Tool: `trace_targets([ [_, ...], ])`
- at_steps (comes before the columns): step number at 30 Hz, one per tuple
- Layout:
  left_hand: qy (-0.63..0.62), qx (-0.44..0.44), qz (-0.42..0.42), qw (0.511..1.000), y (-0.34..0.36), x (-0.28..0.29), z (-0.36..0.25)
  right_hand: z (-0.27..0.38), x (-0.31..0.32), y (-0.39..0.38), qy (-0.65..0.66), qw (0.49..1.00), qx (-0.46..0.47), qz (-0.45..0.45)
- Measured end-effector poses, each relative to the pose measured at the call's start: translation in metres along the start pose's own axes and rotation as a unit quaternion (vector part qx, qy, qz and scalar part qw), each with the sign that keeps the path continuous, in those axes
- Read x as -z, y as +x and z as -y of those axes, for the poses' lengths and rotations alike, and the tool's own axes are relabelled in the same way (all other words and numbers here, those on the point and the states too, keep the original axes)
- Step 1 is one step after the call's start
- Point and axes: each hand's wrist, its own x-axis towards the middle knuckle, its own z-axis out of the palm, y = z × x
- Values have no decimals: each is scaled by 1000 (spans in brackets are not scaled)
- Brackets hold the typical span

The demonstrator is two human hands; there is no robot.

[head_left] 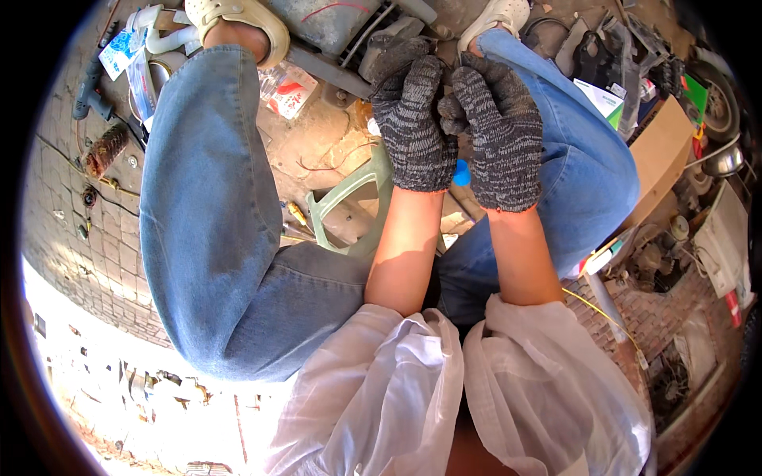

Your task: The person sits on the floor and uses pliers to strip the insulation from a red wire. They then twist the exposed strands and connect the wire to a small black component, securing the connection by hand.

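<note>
My left hand and my right hand wear dark grey knitted work gloves with orange cuffs. They are side by side between my knees, thumbs up and fingers curled. The fingertips of both are pressed together beside a grey metal machine body with a dark bar along its edge. If anything is pinched there, it is too small or too hidden to make out. A small round blue thing shows between my wrists, below the gloves.
A pale green plastic stool stands under me. To the left lie a power drill, a rusty coiled part and cables. A clear package lies near the machine. At right are a cardboard box, a wheel and piled metal parts.
</note>
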Motion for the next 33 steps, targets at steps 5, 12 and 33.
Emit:
trace_targets([
  [5, -21, -10, 89, 996, -30, -15, -22, 31, 13, -35, 33, 998, 59, 13],
  [12, 63, 121, 184, 973, -91, -27, -85, 74, 48, -86, -191, 945, 265, 11],
  [33, 175, 219, 214, 936, -189, -26, -131, 65, 71, -167, 7, 984, 172, 50],
])
